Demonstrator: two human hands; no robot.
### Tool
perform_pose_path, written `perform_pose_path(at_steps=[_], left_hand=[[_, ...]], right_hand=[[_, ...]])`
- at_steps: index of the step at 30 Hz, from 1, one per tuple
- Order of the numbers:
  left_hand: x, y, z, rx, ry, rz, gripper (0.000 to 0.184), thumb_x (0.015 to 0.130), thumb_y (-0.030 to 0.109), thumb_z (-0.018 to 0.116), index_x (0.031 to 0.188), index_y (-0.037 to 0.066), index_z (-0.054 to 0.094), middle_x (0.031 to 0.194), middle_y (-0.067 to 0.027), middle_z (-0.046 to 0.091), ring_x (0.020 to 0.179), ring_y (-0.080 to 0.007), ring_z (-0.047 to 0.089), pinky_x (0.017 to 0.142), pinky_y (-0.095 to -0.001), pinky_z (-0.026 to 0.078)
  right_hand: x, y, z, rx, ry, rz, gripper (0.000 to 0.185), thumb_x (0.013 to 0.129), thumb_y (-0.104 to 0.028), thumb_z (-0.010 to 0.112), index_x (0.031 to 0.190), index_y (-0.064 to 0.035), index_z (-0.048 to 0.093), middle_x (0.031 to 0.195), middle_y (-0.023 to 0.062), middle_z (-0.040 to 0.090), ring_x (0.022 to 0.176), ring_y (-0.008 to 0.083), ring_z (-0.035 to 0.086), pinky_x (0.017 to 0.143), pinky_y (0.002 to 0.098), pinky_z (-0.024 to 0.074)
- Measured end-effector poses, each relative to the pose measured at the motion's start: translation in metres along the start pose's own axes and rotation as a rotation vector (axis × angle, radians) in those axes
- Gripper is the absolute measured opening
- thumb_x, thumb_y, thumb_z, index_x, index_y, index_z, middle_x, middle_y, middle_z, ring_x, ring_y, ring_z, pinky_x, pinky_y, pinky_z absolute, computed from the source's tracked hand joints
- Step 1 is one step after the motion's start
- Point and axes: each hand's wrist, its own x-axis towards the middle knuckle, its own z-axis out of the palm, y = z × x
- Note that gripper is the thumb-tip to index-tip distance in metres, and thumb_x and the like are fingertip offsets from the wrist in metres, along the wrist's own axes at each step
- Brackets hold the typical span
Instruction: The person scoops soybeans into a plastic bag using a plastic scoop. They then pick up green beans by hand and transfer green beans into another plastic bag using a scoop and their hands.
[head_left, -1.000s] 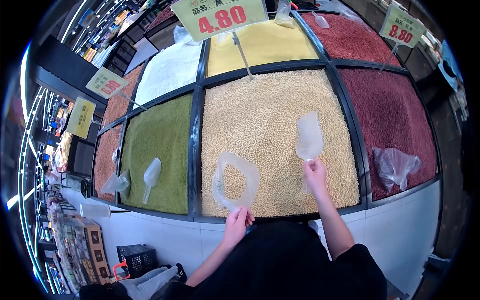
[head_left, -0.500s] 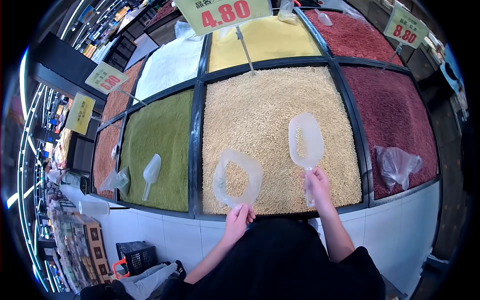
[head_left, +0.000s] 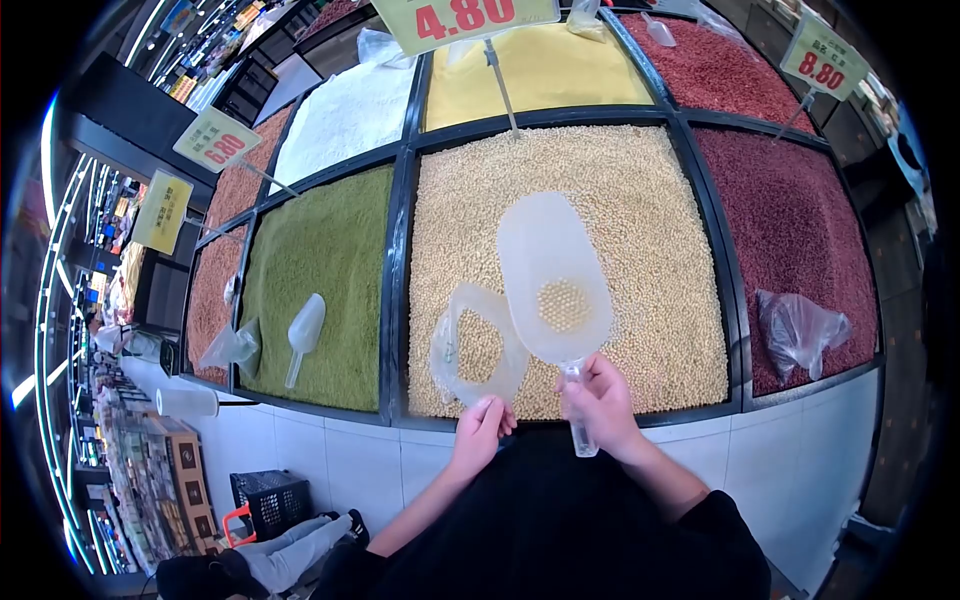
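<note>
My right hand is wrapped round the handle of a clear plastic scoop, lifted above a bin of pale yellow soybeans. A small heap of soybeans sits in the scoop near its handle end. Pinched in my left hand is the rim of a clear plastic bag. Its mouth stands open, and soybeans show through it; whether they lie inside the bag or beyond it I cannot tell. The scoop's edge is close beside the bag's right side, partly overlapping it in view.
Left is a bin of green beans with another scoop; right, dark red beans with a crumpled bag. Price signs rise on stalks. Black dividers separate the bins. A person's legs and black basket are lower left.
The scoop has risen toward me and moved left, close to the bag, with soybeans now gathered near its handle. My left hand has shifted only slightly, still on the bag.
</note>
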Motion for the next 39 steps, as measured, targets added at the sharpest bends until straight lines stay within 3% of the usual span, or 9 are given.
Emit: perform_pose_path(at_steps=[4,6,10,20,23,26,28,34,39], left_hand=[[0.0,-0.003,-0.002,0.03,0.006,0.009,0.033,0.109,0.023,0.043,0.09,0.003,0.06,0.076,-0.0033,0.063,0.066,-0.009,0.056,0.062,-0.0238,0.044],[-0.001,-0.004,-0.003,0.005,-0.008,0.003,0.03,0.108,0.02,0.044,0.09,0.003,0.06,0.076,-0.0018,0.062,0.066,-0.0075,0.054,0.063,-0.0232,0.044],[-0.003,-0.001,-0.001,-0.022,-0.011,0.017,0.03,0.108,0.02,0.043,0.09,0.003,0.06,0.076,-0.0018,0.062,0.066,-0.0073,0.054,0.063,-0.0226,0.044],[-0.002,-0.003,0.0,-0.007,-0.016,0.031,0.031,0.109,0.02,0.043,0.089,0.003,0.06,0.076,-0.0024,0.062,0.066,-0.0073,0.055,0.062,-0.0224,0.045],[-0.001,-0.001,0.001,-0.01,-0.024,0.039,0.03,0.109,0.02,0.043,0.089,0.004,0.06,0.076,-0.0007,0.062,0.065,-0.0055,0.053,0.061,-0.0209,0.043],[-0.001,0.0,0.001,-0.008,-0.021,0.029,0.031,0.109,0.02,0.043,0.088,0.004,0.06,0.075,-0.0008,0.061,0.065,-0.0056,0.053,0.061,-0.021,0.042],[-0.001,-0.001,0.002,-0.009,-0.016,0.018,0.032,0.109,0.02,0.043,0.088,0.004,0.06,0.075,-0.0009,0.061,0.065,-0.0056,0.053,0.061,-0.0211,0.042],[0.0,-0.004,0.001,-0.03,-0.013,-0.001,0.032,0.109,0.021,0.043,0.087,0.004,0.06,0.075,-0.0011,0.061,0.065,-0.0057,0.053,0.061,-0.0211,0.043],[0.0,-0.006,0.0,-0.026,-0.013,0.003,0.032,0.109,0.021,0.044,0.088,0.004,0.061,0.075,-0.0006,0.061,0.065,-0.0058,0.053,0.062,-0.0211,0.043]], right_hand=[[0.01,0.035,0.009,-0.104,-0.092,-0.155,0.02,0.092,0.0,0.065,0.099,-0.0052,0.047,0.084,0.0013,0.057,0.064,0.0046,0.051,0.06,0.0224,0.044],[0.012,0.04,0.011,-0.465,-0.133,-0.243,0.021,0.089,-0.004,0.071,0.096,-0.0039,0.051,0.079,-0.003,0.052,0.062,0.0015,0.044,0.054,0.0219,0.0365],[0.015,0.028,0.024,-0.95,-0.106,-0.322,0.021,0.085,-0.006,0.074,0.096,-0.0023,0.057,0.073,0.0032,0.056,0.059,0.0102,0.054,0.056,0.0259,0.045],[0.033,0.049,0.01,-1.184,-0.09,-0.749,0.029,0.079,-0.016,0.079,0.102,-0.0064,0.064,0.091,0.0124,0.067,0.072,0.0281,0.067,0.064,0.0358,0.0552],[0.031,0.046,0.004,-1.124,-0.132,-0.734,0.029,0.082,-0.014,0.077,0.107,-0.0047,0.065,0.092,0.0114,0.067,0.075,0.0258,0.068,0.066,0.0338,0.0548],[0.026,0.047,-0.003,-1.018,-0.057,-0.469,0.034,0.086,-0.016,0.074,0.113,-0.0011,0.061,0.096,0.0134,0.068,0.082,0.0299,0.069,0.069,0.0341,0.0555],[0.03,0.054,-0.013,-0.884,0.177,-0.448,0.038,0.09,-0.014,0.072,0.12,0.0017,0.057,0.094,0.0119,0.068,0.08,0.0247,0.07,0.069,0.031,0.0544],[0.036,0.044,-0.074,-0.318,0.279,-0.161,0.038,0.093,-0.009,0.069,0.126,0.0029,0.053,0.094,0.0076,0.069,0.075,0.0092,0.065,0.062,0.0233,0.0513],[0.018,-0.016,-0.128,-0.5,0.165,0.095,0.033,0.091,-0.008,0.072,0.119,0.0025,0.058,0.081,0.0067,0.068,0.062,0.0088,0.063,0.054,0.0233,0.051]])
